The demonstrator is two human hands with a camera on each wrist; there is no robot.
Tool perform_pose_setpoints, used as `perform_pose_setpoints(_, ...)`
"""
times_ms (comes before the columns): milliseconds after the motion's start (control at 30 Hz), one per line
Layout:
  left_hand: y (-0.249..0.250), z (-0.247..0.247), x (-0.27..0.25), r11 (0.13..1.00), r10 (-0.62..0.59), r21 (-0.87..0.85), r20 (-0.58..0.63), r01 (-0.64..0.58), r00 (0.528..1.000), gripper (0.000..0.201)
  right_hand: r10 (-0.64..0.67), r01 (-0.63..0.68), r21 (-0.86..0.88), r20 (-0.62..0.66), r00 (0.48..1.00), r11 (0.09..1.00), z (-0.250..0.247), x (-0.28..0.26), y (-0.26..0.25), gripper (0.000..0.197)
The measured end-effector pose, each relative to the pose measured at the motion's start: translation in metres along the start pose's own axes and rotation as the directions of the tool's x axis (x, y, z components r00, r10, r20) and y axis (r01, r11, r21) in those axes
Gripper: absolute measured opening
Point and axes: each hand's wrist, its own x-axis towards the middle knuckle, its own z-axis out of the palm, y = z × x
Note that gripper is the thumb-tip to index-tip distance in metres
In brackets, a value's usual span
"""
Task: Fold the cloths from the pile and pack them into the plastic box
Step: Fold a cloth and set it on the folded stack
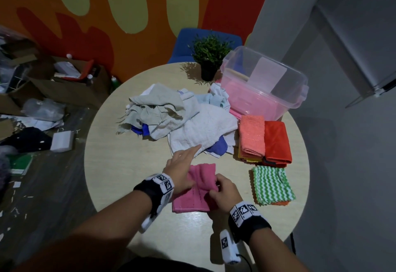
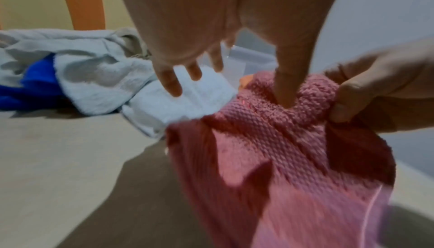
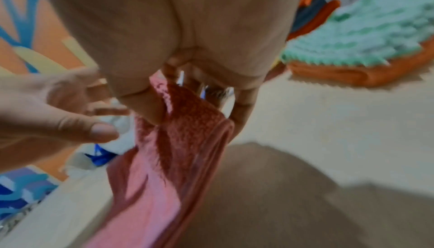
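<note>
A pink cloth (image 1: 196, 190) lies partly folded on the near side of the round table (image 1: 120, 164). My left hand (image 1: 188, 166) rests on its left part with the fingers straight. In the left wrist view the thumb presses into the pink cloth (image 2: 270, 140). My right hand (image 1: 218, 186) pinches the cloth's right edge between thumb and fingers, and that fold of pink cloth (image 3: 164, 177) hangs from my right hand (image 3: 195, 120). The unfolded pile (image 1: 171, 117) of white, beige and blue cloths lies just beyond. The clear plastic box (image 1: 263, 87) stands at the far right.
Folded orange and red cloths (image 1: 265, 141) are stacked right of the pile, and a folded green-striped cloth (image 1: 272, 183) lies nearer. A potted plant (image 1: 210, 57) stands at the table's far edge before a blue chair (image 1: 186, 42). Boxes and clutter cover the floor at left.
</note>
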Motion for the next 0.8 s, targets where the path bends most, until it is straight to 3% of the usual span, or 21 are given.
perform_pose_setpoints(67,0.010,-0.013,0.010,0.991,0.022,-0.132,0.117,-0.007,0.993,0.126,-0.128,0.126,0.098,0.006,0.992,0.987,-0.015,-0.003,-0.013,0.022)
perform_pose_setpoints(100,0.013,-0.020,0.012,0.977,0.035,-0.215,0.154,-0.001,0.987,0.115,-0.154,0.155,0.152,-0.017,0.988,0.976,-0.025,-0.004,-0.018,0.025)
perform_pose_setpoints(200,0.021,-0.035,0.016,0.872,0.086,-0.488,0.209,0.028,0.974,0.041,-0.099,0.126,0.316,-0.100,0.990,0.940,-0.055,-0.008,-0.025,0.037)
perform_pose_setpoints(267,0.024,-0.036,0.012,0.824,0.102,-0.565,0.207,0.034,0.973,0.024,-0.053,0.083,0.329,-0.100,0.994,0.941,-0.064,-0.012,-0.017,0.037)
perform_pose_setpoints(367,0.021,-0.032,0.008,0.829,0.038,-0.554,0.188,0.074,0.981,0.017,-0.010,0.047,0.384,-0.099,0.995,0.922,-0.067,-0.016,-0.004,0.024)
perform_pose_setpoints(467,0.016,-0.028,0.004,0.788,-0.043,-0.599,0.178,0.143,0.983,0.017,0.002,0.031,0.476,-0.069,0.998,0.879,-0.072,-0.015,-0.002,0.027)
perform_pose_setpoints(533,0.011,-0.019,0.005,0.781,-0.108,-0.598,0.153,0.179,0.982,0.012,0.069,-0.039,0.443,-0.050,0.996,0.896,-0.072,-0.008,0.001,0.022)
perform_pose_setpoints(600,0.004,-0.006,0.007,0.800,-0.162,-0.562,0.136,0.211,0.977,0.013,0.121,-0.093,0.258,-0.095,0.988,0.962,-0.064,0.005,0.011,0.013)
perform_pose_setpoints(667,-0.006,0.009,0.011,0.822,-0.220,-0.502,0.154,0.268,0.963,0.024,0.119,-0.120,0.003,-0.151,0.981,0.993,-0.055,0.016,0.021,0.016)
perform_pose_setpoints(800,0.000,0.020,0.012,0.865,-0.289,-0.433,-0.020,0.252,0.957,0.029,0.088,-0.104,-0.056,-0.236,0.968,0.993,-0.050,0.019,0.023,0.017)
